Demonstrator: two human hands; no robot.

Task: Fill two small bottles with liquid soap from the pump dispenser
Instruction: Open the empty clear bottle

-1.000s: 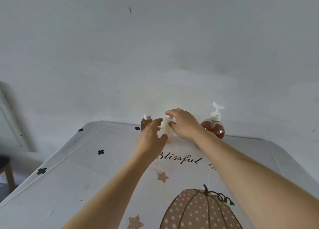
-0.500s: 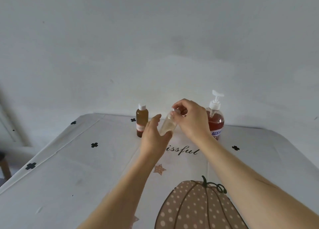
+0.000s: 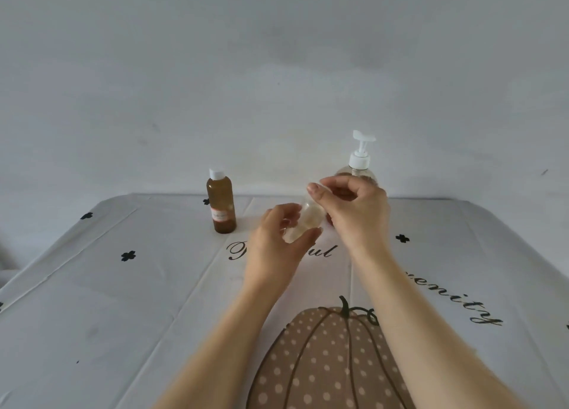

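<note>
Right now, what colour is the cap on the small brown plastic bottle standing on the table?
White cap on the small brown plastic bottle; head view.

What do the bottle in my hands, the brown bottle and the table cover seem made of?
Clear bottle: probably glossy plastic, see-through. Brown bottle: likely smooth plastic, brown from tint or contents, white cap. Table cover: matte printed sheet, vinyl or cloth, unclear which; fold creases show.

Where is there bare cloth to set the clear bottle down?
Free: tablecloth left of the amber bottle, and the gap between it and the left hand. Crowded: around the clear bottle, where the right hand overlaps the pump dispenser.
</note>
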